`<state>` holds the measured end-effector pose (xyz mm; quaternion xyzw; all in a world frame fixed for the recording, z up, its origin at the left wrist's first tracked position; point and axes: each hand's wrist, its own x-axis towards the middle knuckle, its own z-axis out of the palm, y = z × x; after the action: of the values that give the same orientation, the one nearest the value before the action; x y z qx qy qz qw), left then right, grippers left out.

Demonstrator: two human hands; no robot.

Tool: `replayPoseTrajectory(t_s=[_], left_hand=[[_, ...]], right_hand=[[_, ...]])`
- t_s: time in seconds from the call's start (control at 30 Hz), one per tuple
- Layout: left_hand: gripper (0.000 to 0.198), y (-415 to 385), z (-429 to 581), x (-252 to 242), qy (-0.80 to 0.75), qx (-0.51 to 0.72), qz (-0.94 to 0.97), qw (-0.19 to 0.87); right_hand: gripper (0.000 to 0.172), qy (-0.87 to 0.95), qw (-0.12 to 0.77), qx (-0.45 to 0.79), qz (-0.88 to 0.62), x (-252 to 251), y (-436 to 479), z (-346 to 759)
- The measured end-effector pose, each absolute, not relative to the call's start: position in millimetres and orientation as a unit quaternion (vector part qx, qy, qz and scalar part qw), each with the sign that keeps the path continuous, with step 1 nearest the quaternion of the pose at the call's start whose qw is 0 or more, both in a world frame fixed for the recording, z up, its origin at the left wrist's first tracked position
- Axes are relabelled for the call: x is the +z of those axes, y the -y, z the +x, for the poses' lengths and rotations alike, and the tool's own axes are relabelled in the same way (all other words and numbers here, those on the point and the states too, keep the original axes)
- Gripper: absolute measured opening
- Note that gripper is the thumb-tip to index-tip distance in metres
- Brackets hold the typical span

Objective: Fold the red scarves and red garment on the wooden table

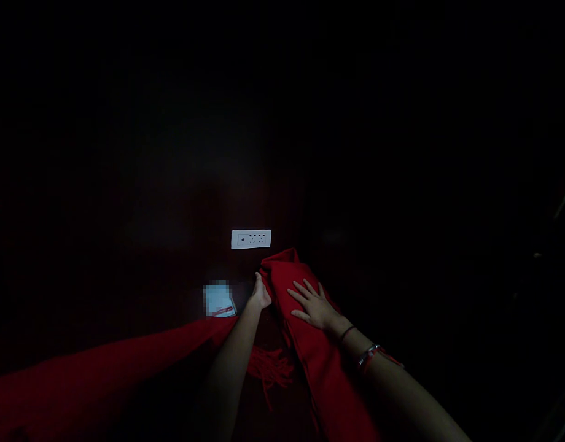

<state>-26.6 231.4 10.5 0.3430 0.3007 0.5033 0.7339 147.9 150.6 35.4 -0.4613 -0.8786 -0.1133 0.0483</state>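
A long red cloth (310,356), folded into a band, runs from the wall side down toward me. On top of it lies my right hand (315,306), palm down with its fingers spread. At the cloth's far left edge is my left hand (263,293), its thumb stretched up along the edge. The other fingers of that hand are hidden, so its grip on the cloth cannot be made out. Red fringe strands (269,365) lie loose on the dark surface between my forearms.
A white socket panel (251,239) sits on the dark wall ahead. Left of my left hand lies a pale, partly blurred flat object (220,301). More red fabric (116,362) stretches across the lower left. Most of the surroundings are too dark to make out.
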Motion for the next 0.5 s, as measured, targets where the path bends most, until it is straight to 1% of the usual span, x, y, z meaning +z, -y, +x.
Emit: replayPoseTrajectory(t_s=[0.17,0.3,0.4,0.47,0.5], left_hand=[[0.078,-229.4,-34.4,9.0,-0.319,0.483,0.347,0.738],[0.078,-212.1,-47.1,20.1,-0.445,0.434,0.332,0.709],[0.074,-189.7,-68.2,39.9,-0.559,0.404,0.34,0.639],[0.07,-169.4,-93.6,53.8,-0.613,0.382,0.404,0.561],[0.066,-157.5,-110.3,59.4,-0.624,0.365,0.467,0.509]], right_hand=[[0.062,0.88,0.05,-0.121,-0.457,36.6,-150.4,147.4],[0.063,0.881,0.045,-0.131,-0.452,41.1,-149.2,145.6],[0.063,0.887,0.053,-0.129,-0.441,49.1,-144.3,137.4],[0.063,0.892,0.07,-0.126,-0.429,54.6,-139.5,125.4],[0.062,0.895,0.082,-0.122,-0.422,56.6,-136.7,116.7]])
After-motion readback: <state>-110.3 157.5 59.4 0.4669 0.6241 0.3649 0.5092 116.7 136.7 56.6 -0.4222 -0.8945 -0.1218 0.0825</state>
